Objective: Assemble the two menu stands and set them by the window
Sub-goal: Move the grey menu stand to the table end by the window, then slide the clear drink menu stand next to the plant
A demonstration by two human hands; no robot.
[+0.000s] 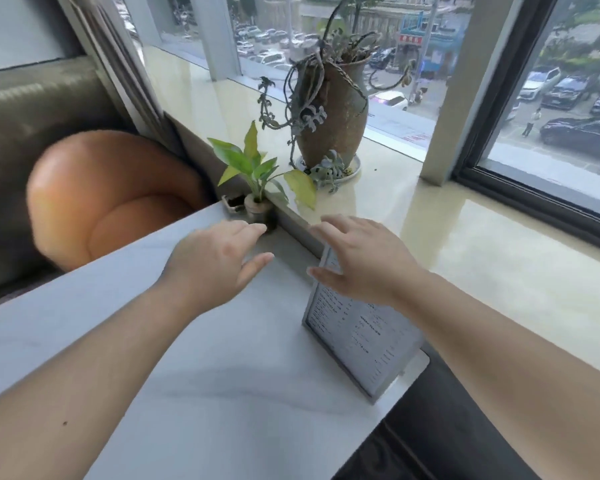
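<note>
One menu stand (357,337), a printed sheet in a grey frame, stands upright on the white table (194,358) along its window-side edge. My right hand (364,258) hovers over the stand's top far corner with fingers spread, and holds nothing. My left hand (219,254) hangs above the table to the left of the stand, palm down, fingers apart, empty. A second stand is not visible; part of the upright one is hidden behind my right hand.
A small leafy plant (257,168) in a little pot sits at the table's far corner. A tall brown vase (333,119) with trailing succulents stands on the cream windowsill (499,258). An orange chair (104,192) is at left.
</note>
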